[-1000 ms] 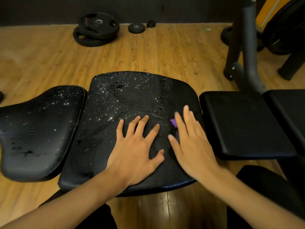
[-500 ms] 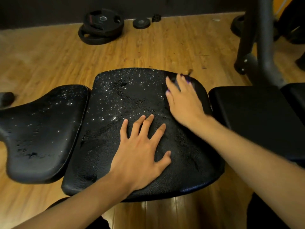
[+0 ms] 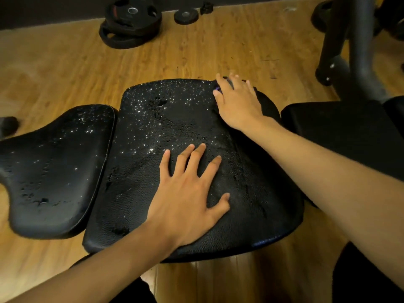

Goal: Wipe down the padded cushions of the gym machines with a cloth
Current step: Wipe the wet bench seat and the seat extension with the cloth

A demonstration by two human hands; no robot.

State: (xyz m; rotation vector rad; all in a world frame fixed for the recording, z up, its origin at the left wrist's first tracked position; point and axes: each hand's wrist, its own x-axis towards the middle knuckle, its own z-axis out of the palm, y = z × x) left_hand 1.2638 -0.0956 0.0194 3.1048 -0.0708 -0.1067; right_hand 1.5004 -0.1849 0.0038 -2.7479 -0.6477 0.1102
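The left hand (image 3: 185,200) lies flat, fingers spread wide, on the near part of the droplet-speckled middle cushion (image 3: 175,119). At the cushion's far right corner the right hand (image 3: 238,103) presses with flat fingers on a purple cloth (image 3: 216,89), which is mostly hidden beneath it.

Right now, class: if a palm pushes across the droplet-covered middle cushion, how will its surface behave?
Probably slippery: droplets bead across the middle cushion. Likely steady under pressure, since the left hand rests flat on it. Its pebbled texture may add some grip.
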